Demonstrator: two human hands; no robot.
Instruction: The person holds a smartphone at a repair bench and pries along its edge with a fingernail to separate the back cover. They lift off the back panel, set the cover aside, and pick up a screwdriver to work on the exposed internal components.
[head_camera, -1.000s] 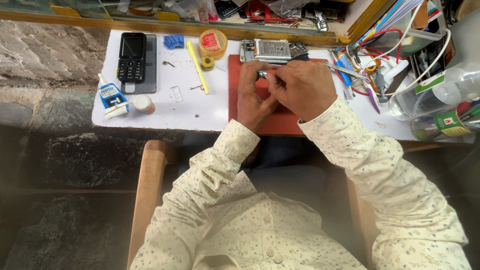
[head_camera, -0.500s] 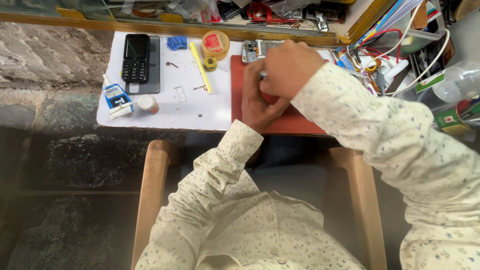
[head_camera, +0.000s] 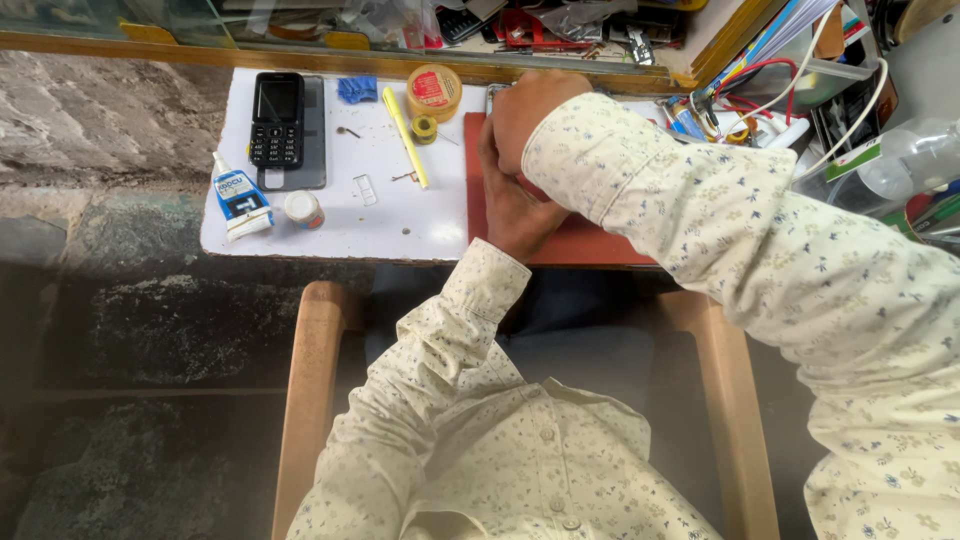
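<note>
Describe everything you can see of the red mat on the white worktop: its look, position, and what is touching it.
The red mat is a flat, dull red-brown rectangular sheet, seemingly rubber or card, lying flat on the white worktop at its near edge. Only its left strip and near part show; the rest is hidden. The left hand rests on it, with the right hand and its patterned sleeve crossing above its far end. A yellow pen-like tool and a small solder spool lie just to its left, apart from it.

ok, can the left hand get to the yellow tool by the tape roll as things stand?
Probably yes. The left hand rests on the red mat, and the yellow tool lies just beside it on the white tabletop, with nothing between.
</note>
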